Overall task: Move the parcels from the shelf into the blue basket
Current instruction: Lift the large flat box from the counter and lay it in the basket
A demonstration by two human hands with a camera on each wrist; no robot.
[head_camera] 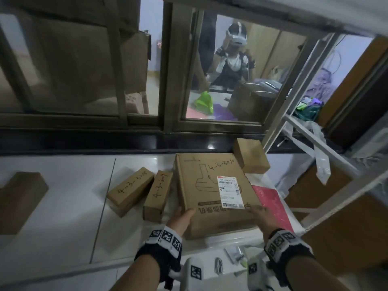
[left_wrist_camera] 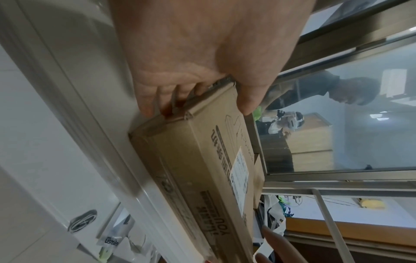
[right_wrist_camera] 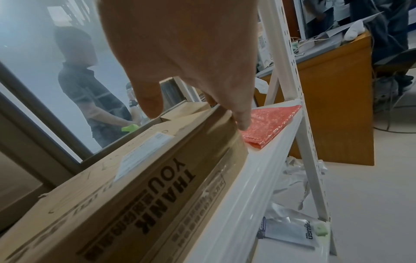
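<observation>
Both hands, left and right, clamp near corners of large flat parcel on white shelf.

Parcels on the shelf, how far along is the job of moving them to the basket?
Done: nothing visible; no blue basket is in view. In hand: the left hand and right hand grip the big box at its near corners, on the shelf. Left: the two slim boxes, the small box and the red mailer.
</observation>
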